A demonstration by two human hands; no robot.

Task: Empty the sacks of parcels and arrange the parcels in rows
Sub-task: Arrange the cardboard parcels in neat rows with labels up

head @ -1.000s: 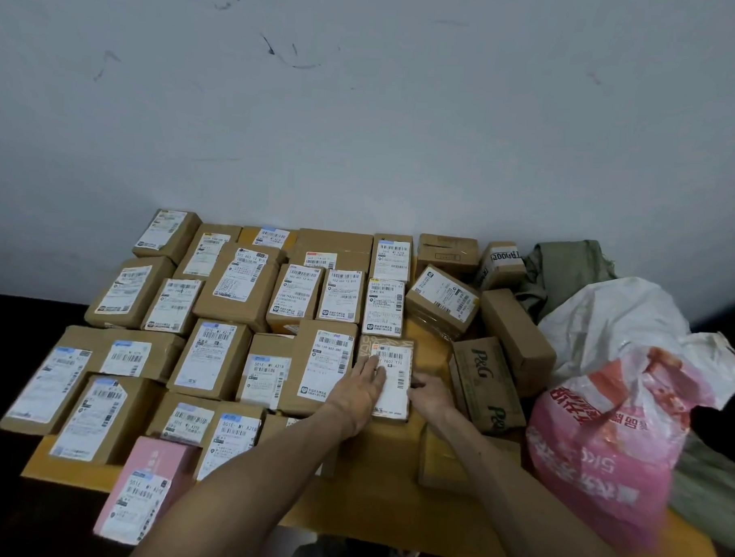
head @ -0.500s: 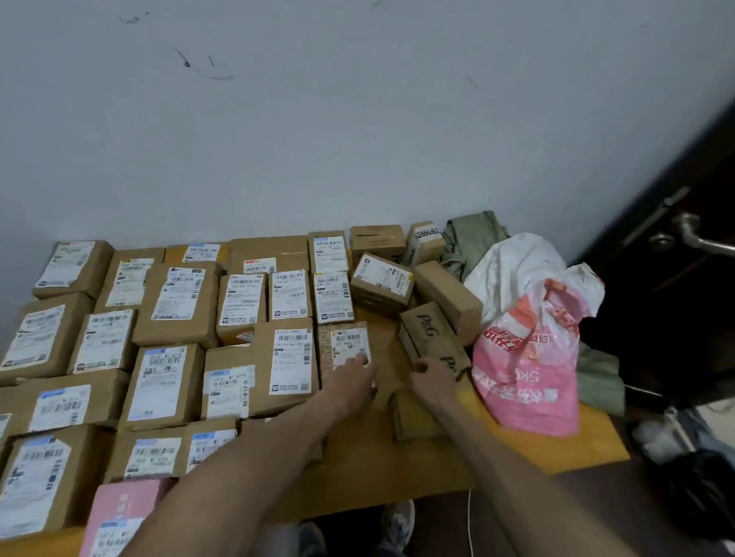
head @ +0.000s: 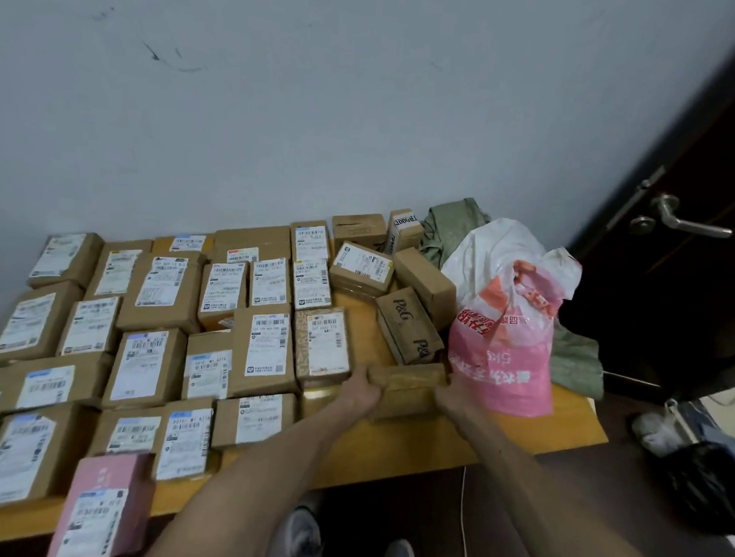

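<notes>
Watching through the head view, I saw both hands on one brown parcel (head: 405,387) lying across the bare wood of the table (head: 392,448), towards its right end. The left hand (head: 363,391) had its fingers curled over the parcel's left end. The right hand (head: 451,397) wrapped the right end, its fingertips hidden behind the box. The parcel sat just in front of the P&G box (head: 408,326), between a labelled parcel with a patterned side (head: 322,348) and the pink sack (head: 503,356), which stood upright just beside the right hand. Behind the pink sack lay a crumpled white sack (head: 497,250) and a green sack (head: 450,225) against the wall. To the left, the labelled parcels (head: 159,290) stood in close rows, labels up, as far as the table's left side, and a pink parcel (head: 103,506) lay at the near edge. I could not tell whether the held parcel was lifted or resting on the wood.
</notes>
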